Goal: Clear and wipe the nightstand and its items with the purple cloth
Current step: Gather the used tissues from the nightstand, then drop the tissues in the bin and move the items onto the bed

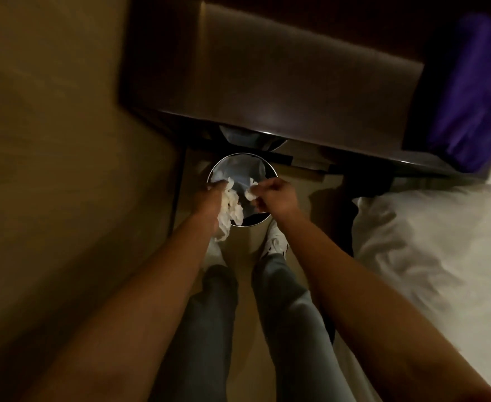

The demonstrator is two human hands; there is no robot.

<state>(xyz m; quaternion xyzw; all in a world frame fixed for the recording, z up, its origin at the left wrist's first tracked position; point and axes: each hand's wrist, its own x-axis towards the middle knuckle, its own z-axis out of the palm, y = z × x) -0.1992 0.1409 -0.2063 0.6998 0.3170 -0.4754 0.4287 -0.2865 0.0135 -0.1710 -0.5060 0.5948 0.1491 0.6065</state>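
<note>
I look straight down at a dark wooden nightstand with a bare, glossy top. The purple cloth hangs at the upper right, beside the nightstand. Below the nightstand's front edge stands a small round waste bin with a pale liner. My left hand is over the bin's left rim, shut on a wad of crumpled white tissue that dangles below the fingers. My right hand is over the bin's right side, pinching a smaller scrap of white tissue.
A white bed with rumpled bedding fills the right side. A beige wall runs along the left. My legs in grey trousers and white shoes stand on the narrow floor strip just behind the bin.
</note>
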